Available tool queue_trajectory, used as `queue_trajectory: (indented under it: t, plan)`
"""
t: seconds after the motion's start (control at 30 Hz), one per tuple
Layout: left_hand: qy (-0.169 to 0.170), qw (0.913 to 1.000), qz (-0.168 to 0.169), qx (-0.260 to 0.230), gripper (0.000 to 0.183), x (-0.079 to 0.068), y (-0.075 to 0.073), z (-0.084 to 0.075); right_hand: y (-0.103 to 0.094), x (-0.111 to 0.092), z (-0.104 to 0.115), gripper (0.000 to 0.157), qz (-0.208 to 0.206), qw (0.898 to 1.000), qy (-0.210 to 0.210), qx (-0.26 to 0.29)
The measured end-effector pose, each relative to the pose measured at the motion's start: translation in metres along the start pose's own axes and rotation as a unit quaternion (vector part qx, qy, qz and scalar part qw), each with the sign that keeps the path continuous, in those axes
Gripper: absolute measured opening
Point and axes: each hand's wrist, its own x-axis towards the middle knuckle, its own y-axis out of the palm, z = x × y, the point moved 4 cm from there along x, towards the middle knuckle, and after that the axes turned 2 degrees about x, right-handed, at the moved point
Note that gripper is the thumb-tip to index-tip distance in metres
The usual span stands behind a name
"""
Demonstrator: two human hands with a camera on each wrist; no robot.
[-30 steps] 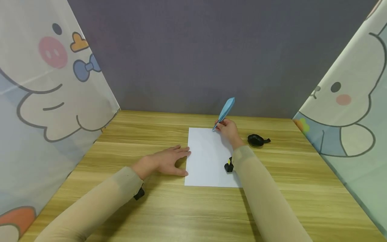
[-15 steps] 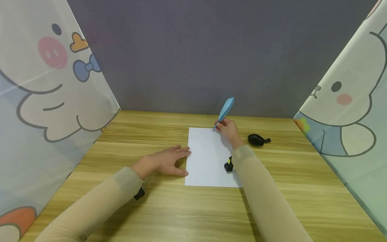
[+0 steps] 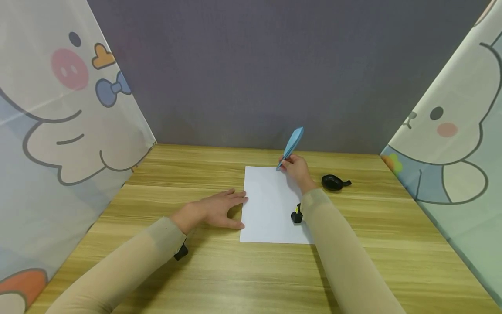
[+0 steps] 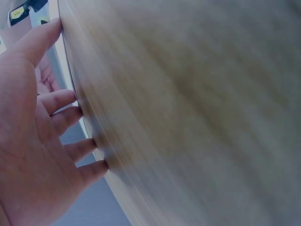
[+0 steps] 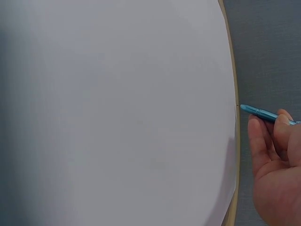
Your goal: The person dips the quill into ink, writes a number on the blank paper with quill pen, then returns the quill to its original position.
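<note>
A white sheet of paper (image 3: 266, 209) lies flat on the wooden table, no marks visible on it. Between thumb and fingers, my right hand (image 3: 296, 169) pinches a blue feather-shaped pen (image 3: 292, 143) near its lower end. The pen tilts up to the right, its tip at the paper's far edge. In the right wrist view, the teal pen barrel (image 5: 264, 114) sticks out of the right hand (image 5: 277, 165); whether the tip touches the paper is hard to tell. Fingers spread, my left hand (image 3: 219, 210) rests on the table, fingertips and thumb at the paper's left edge.
A black oval object (image 3: 332, 182) with a short tab lies right of the paper. Behind the wooden table (image 3: 188, 174) stands a grey panel (image 3: 243, 78). Cartoon-printed curtains (image 3: 129, 131) flank both sides. A small black wrist camera (image 3: 296, 216) hangs below the right sleeve.
</note>
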Motion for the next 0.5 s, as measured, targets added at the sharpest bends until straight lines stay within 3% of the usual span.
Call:
queue_trajectory:
  t: [0.5]
  plan:
    - [-0.001,1.0000,-0.004,-0.004,0.094,-0.0031,-0.0017,-0.0026,0.0008,-0.0001,-0.0008,0.032,-0.001,1.000,0.015,0.013]
